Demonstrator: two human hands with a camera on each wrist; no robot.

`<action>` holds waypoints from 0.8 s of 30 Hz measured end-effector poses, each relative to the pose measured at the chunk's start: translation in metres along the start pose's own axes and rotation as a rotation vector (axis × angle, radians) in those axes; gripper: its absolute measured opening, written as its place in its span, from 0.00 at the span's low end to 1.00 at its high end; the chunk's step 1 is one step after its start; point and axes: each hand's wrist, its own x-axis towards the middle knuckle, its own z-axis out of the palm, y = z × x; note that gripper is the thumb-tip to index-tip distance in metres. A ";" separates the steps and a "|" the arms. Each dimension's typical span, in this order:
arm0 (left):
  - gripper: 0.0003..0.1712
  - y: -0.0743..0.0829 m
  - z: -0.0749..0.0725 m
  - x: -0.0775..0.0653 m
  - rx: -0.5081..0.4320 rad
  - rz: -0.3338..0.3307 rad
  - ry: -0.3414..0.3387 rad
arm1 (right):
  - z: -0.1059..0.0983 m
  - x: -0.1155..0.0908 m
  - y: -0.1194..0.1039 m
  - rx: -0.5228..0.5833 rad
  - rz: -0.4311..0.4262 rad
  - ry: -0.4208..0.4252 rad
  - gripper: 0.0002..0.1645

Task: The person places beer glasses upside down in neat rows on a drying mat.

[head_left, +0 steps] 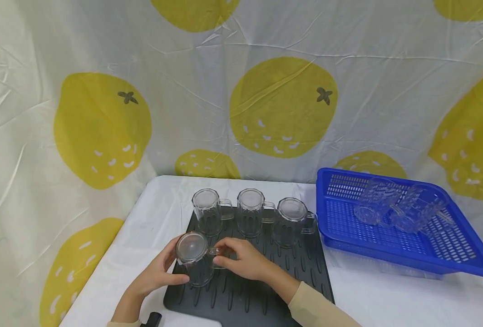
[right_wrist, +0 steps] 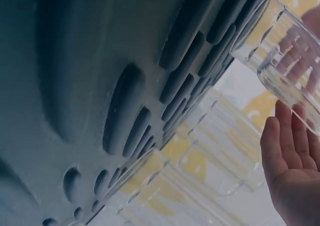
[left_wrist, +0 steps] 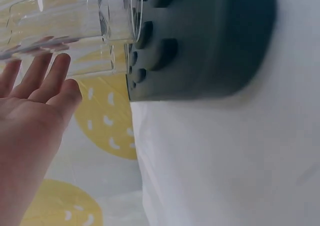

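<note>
A clear glass mug (head_left: 199, 270) stands upside down at the front left of the black ridged drying mat (head_left: 235, 304), its base facing up. My left hand (head_left: 155, 272) holds it from the left, thumb in front and fingers behind. On the other side my right hand (head_left: 243, 260) pinches the mug's handle. In the left wrist view, fingers lie along the glass mug (left_wrist: 60, 18); its rim is close to the mat, and I cannot tell whether they touch. Behind it, upside-down glass mugs form a row: a left mug (head_left: 209, 220), a middle mug (head_left: 248, 220) and a right mug (head_left: 287, 229).
A blue plastic basket (head_left: 372, 252) stands right of the mat, with clear glass mugs (head_left: 374, 202) lying in it. White cloth (head_left: 143, 236) covers the table. At the front edge lies a white object (head_left: 188, 320), partly out of view. A lemon-print curtain (head_left: 192, 104) hangs behind.
</note>
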 end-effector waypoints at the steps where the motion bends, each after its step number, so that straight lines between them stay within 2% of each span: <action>1: 0.51 0.000 0.000 -0.002 0.000 -0.015 0.014 | -0.001 -0.001 0.000 0.005 0.003 0.007 0.23; 7: 0.51 -0.001 0.006 -0.014 -0.008 -0.065 0.069 | -0.008 -0.006 0.000 0.021 0.010 0.053 0.21; 11: 0.51 -0.003 0.012 -0.020 -0.002 -0.110 0.106 | -0.018 -0.013 -0.026 0.029 0.016 0.073 0.16; 14: 0.51 -0.003 0.016 -0.022 0.041 -0.159 0.127 | -0.025 -0.018 -0.046 0.036 0.017 0.091 0.15; 17: 0.53 -0.002 0.021 -0.022 0.147 -0.231 0.144 | -0.028 -0.021 -0.047 0.040 0.012 0.116 0.15; 20: 0.56 -0.001 0.027 -0.022 0.335 -0.296 0.141 | -0.030 -0.024 -0.048 0.044 0.009 0.143 0.14; 22: 0.59 -0.001 0.031 -0.023 0.452 -0.313 0.129 | -0.032 -0.026 -0.049 0.050 0.002 0.159 0.14; 24: 0.61 -0.002 0.034 -0.023 0.530 -0.298 0.121 | -0.033 -0.029 -0.049 0.049 -0.003 0.172 0.13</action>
